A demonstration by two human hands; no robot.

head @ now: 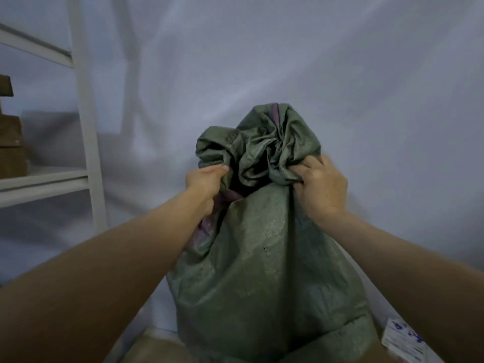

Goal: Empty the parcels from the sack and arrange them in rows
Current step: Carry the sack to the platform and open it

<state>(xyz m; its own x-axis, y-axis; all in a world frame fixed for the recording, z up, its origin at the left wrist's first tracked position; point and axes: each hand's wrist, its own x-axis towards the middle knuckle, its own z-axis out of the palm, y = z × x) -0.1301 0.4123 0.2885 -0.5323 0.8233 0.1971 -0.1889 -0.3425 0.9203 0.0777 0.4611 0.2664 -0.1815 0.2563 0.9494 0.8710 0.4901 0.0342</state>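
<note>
Green woven sack [264, 258] held upright by its bunched mouth, centre of view, right of the white shelf unit [86, 142].

Left hand [207, 184] and right hand [319, 184] clamped on gathered fabric either side of the neck. Soft, crinkly, probably slippery weave; bulging and likely heavy, so best gripped by bunched cloth or the bottom corners for tipping. One sack; parcels inside hidden, uncounted. Beside its base: one labelled packet [403, 339], partly seen. Brown boxes [11, 145] on the shelf, number unclear.

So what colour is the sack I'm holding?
Dull grey-green, with a purple stripe along one edge; the sack shows in the head view.
</note>
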